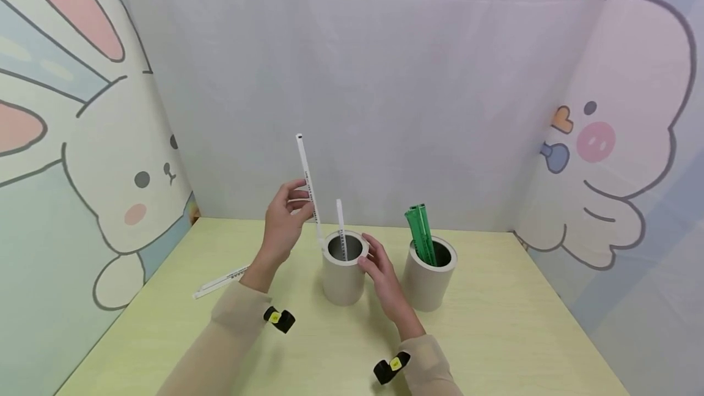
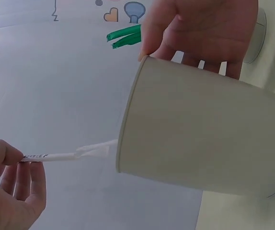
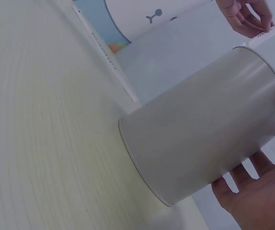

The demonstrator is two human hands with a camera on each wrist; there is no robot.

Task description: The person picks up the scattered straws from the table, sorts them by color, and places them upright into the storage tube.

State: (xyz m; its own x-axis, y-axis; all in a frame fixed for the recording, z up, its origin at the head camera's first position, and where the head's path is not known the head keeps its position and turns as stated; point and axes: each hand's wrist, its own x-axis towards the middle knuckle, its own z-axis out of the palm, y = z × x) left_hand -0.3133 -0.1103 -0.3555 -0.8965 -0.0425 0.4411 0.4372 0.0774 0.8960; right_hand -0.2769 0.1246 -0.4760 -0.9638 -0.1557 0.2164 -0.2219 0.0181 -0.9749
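Observation:
My left hand (image 1: 285, 219) pinches a long white wrapped straw (image 1: 305, 167) with print along it. The straw stands nearly upright, its lower end at the left rim of a beige cylindrical cup (image 1: 343, 286). In the left wrist view that lower end (image 2: 92, 151) looks flat and pale beside the cup's mouth. Another white wrapped straw (image 1: 341, 225) leans inside the cup. My right hand (image 1: 385, 277) holds the cup's right side, thumb near the rim and fingers around the back. In the right wrist view the cup (image 3: 209, 124) stands on the table with the fingers along its wall.
To the right stands a second beige cup (image 1: 426, 289) with several green wrapped straws (image 1: 421, 234) in it. White wrapped straws (image 1: 220, 281) lie on the light wood table (image 1: 495, 335) left of my left wrist. A pale curtain (image 1: 352, 78) hangs behind.

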